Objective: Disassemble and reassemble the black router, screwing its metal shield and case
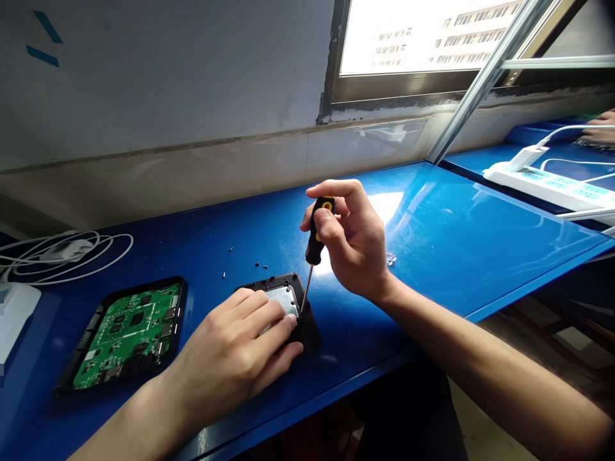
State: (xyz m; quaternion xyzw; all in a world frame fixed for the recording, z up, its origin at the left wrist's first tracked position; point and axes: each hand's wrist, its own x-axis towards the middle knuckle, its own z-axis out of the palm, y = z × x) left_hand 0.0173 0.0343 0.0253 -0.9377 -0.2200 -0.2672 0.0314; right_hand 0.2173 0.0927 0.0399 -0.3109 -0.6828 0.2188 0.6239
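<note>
My right hand (pixel 353 246) is closed around the black and yellow handle of a screwdriver (pixel 314 240). Its thin shaft points down, and the tip meets the right edge of a silver metal plate (pixel 287 298) in a black plastic cover (pixel 307 333). My left hand (pixel 245 339) lies over the cover with fingers stretched out, the fingertips resting on the plate and hiding much of it. Whether the tip sits in a screw cannot be made out. To the left, a green circuit board (pixel 129 333) lies in a black casing (pixel 180 288).
Several small screws (pixel 257 264) lie on the blue table (pixel 461 224) behind the cover. Small shiny pieces (pixel 391 258) lie beyond my right wrist. White cables (pixel 115 240) coil at left. A white power strip (pixel 552 182) and another person's hand (pixel 600 128) are at far right.
</note>
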